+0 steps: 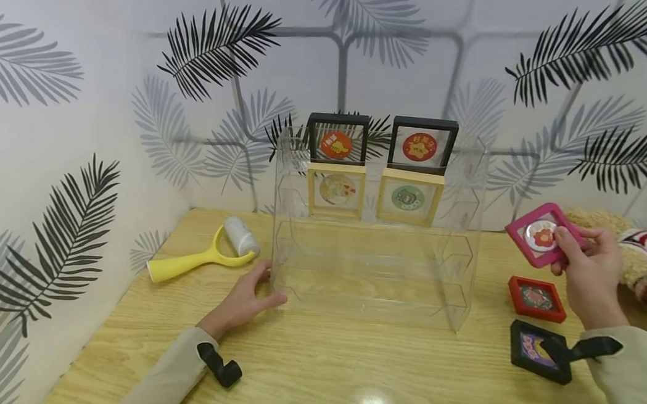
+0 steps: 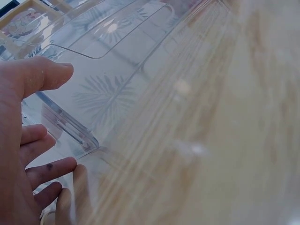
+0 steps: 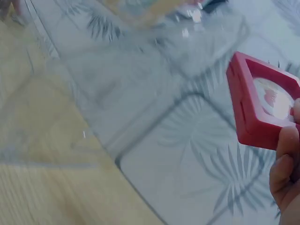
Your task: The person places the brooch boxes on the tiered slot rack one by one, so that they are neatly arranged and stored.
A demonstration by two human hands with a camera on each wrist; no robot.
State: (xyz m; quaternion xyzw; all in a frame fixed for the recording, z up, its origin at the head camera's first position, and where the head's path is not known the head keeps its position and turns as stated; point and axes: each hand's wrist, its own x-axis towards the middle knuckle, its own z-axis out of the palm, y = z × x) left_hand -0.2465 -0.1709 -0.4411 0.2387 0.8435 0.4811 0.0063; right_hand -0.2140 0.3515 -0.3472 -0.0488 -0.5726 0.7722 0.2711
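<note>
A clear acrylic tiered rack (image 1: pixel 372 307) stands on the table and holds two black frames (image 1: pixel 340 115) on top, with two yellow frames (image 1: pixel 412 176) one tier lower. Each frame has a round badge inside. At the rack's lower left corner is my left hand (image 1: pixel 245 302), thumb apart from the loosely extended fingers; the left wrist view shows the fingers (image 2: pixel 51 171) alongside the clear side panel (image 2: pixel 70 124). Right of the rack, my right hand (image 1: pixel 592 268) pinches a pink frame (image 3: pixel 241 101) in the air, its badge bearing a red flower.
Below the raised hand lie a red frame (image 1: pixel 537 298) and a black frame (image 1: pixel 539 351) on the wooden table (image 1: pixel 346 376). A plush toy (image 1: pixel 644 265) in striped clothing sits at the right edge. Left of the rack lies a yellow-handled roller (image 1: pixel 203 258). A leaf-patterned wall rises behind.
</note>
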